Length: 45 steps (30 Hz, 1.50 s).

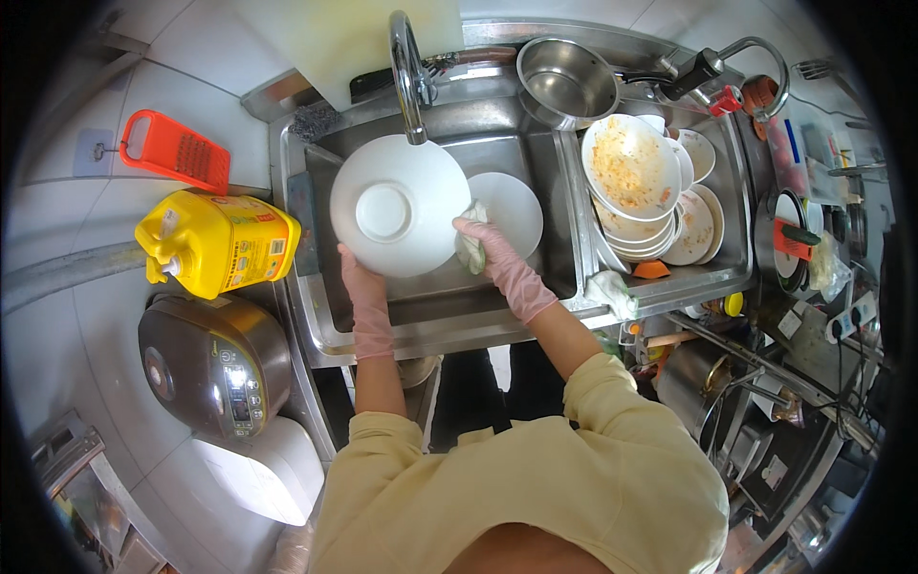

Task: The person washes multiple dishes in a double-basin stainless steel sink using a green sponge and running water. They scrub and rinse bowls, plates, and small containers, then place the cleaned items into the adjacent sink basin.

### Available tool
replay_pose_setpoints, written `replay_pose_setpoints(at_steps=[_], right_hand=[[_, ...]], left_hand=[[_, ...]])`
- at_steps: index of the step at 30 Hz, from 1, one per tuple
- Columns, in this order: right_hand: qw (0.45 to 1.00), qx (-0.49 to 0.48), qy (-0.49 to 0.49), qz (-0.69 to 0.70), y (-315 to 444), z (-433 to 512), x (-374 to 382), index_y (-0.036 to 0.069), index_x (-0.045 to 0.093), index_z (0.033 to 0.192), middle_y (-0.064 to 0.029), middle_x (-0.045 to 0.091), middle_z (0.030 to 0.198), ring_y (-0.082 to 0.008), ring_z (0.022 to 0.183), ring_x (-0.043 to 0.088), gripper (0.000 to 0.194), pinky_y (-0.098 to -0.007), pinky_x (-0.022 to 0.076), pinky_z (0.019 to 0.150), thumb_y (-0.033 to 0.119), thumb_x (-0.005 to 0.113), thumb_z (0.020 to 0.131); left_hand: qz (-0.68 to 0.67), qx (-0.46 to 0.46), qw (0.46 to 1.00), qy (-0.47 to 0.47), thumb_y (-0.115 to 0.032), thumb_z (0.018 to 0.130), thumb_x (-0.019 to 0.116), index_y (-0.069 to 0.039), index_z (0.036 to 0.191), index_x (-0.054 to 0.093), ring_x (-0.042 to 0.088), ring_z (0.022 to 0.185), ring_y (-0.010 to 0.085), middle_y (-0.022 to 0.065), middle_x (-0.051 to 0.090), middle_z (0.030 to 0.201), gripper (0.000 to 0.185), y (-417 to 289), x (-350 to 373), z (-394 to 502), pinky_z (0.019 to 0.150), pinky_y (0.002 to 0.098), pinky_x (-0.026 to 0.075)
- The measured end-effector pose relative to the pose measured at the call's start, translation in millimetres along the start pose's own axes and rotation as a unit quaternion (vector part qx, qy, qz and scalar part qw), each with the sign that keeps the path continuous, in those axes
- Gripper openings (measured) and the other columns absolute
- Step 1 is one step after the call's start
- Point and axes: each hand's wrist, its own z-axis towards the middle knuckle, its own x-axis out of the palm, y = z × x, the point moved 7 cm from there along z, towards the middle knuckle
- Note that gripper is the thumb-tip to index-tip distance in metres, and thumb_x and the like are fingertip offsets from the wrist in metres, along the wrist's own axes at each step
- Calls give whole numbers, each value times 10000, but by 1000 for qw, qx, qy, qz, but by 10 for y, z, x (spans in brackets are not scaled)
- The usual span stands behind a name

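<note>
A large white bowl (437, 179), its foot ring turned up towards me, is tilted over the left basin of a steel double sink (459, 344). My left hand (362, 287), in a pink glove, grips the bowl's near left rim; the fingers beneath are hidden. Also gloved, my right hand (495, 251) holds a pale green and white cloth (471, 255) by the bowl's right rim. Below and partly behind the bowl lies a white plate (510, 215) in the same basin. The chrome faucet (410, 86) ends just above the bowl's far edge.
Food-smeared plates (635, 168) are stacked in the right basin. A steel saucepan (566, 79) stands behind the divider, where a crumpled cloth (611, 293) lies at the front. Left of the sink are a yellow jug (215, 240), a rice cooker (215, 366) and a hanging orange grater (179, 151).
</note>
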Motion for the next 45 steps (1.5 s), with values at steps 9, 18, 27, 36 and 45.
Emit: replay_pose_setpoints(at_steps=[9,18,27,36,45], right_hand=[[795,-282,26,-537,107,-246,574,109,630,1029,-114,660,957,-275,875,645,286,-353,508,748,112,681,747],[328,-359,347,-802,302,135,402,160,503,1241,-94,504,1320,-272,1141,551,440,-370,473,950,71,535,811],[922,-90,103,-361,-196,467,844,77,448,1218,-125,493,1183,-244,1130,461,484,-352,381,979,309,638,838],[600,-450,69,-658,-179,647,1199,55,541,1112,-165,498,1184,-334,1120,465,384,-472,354,984,281,607,808],[605,-243,-75,-754,61,1054,653,43,551,1075,-186,551,1032,-356,1013,536,312,-457,448,877,216,610,823]], left_hand=[[290,35,955,-46,-307,818,677,-170,1488,45,320,1299,263,138,310,1420,931,167,743,-247,1018,401,340],[35,-110,993,24,-208,801,546,-23,1157,535,532,1027,200,93,566,1113,401,-8,309,-299,893,337,425],[35,-100,993,52,-512,949,418,-76,1394,341,436,1229,238,95,428,1357,627,451,461,-366,1015,386,377],[58,-63,995,42,-466,933,484,-52,1384,360,429,1234,221,73,440,1357,625,178,153,-569,1053,363,321],[73,0,997,-31,-475,933,482,-43,1365,386,458,1205,203,75,483,1313,619,157,-318,-445,1040,350,333]])
